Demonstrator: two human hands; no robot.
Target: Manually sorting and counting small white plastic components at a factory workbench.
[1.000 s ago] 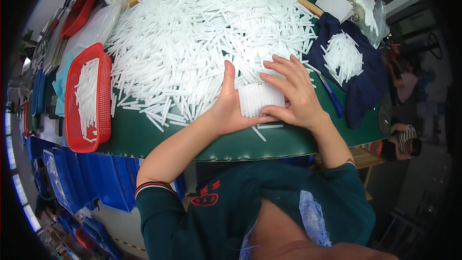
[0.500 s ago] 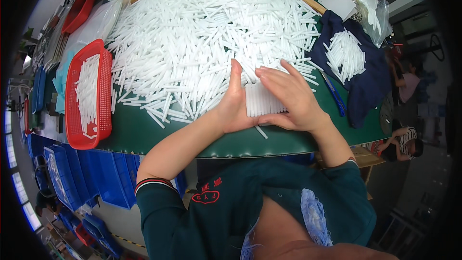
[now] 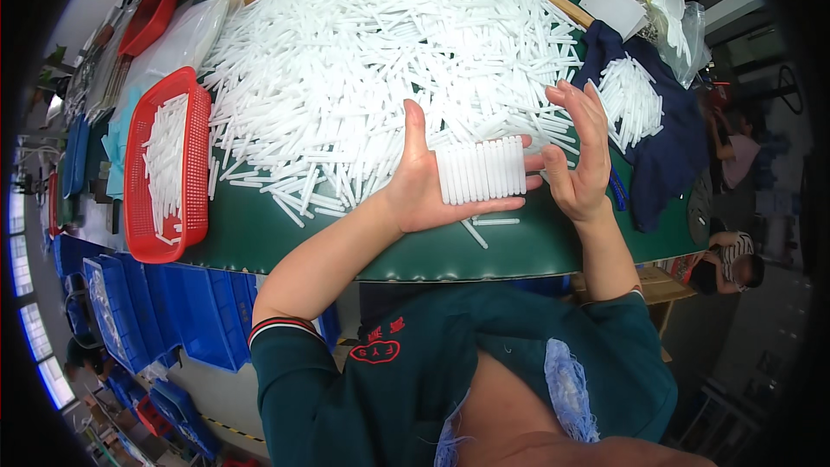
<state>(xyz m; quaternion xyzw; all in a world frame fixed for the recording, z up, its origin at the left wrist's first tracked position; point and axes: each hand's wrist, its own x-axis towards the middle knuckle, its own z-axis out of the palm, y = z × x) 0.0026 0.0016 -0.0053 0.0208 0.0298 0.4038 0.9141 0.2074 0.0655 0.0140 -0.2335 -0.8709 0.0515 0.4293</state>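
Note:
A row of slim white sticks (image 3: pixel 482 169), packed side by side, lies across the upturned palm and outstretched fingers of my left hand (image 3: pixel 417 193), whose thumb points up and away. My right hand (image 3: pixel 584 166) is raised just past the row's right end, its fingers spread and holding nothing. Its thumb is close to the left fingertips. Beyond both hands spreads a large heap of the same white sticks (image 3: pixel 372 69). A loose stick (image 3: pixel 497 222) and another slanted one lie on the green tabletop (image 3: pixel 372 246) below my left hand.
On the left stands a red basket (image 3: pixel 199 173) of white sticks. A navy cloth (image 3: pixel 670 177) with a smaller stick pile (image 3: pixel 629 99) lies at right, a blue tool (image 3: pixel 617 190) beside it. Blue bins (image 3: pixel 203 320) stand below the table's left edge. Other people are in the right background.
My right hand has lifted off the row of sticks and moved right, opening. The left hand's fingers now show flat beneath the row. One more loose stick shows on the tabletop.

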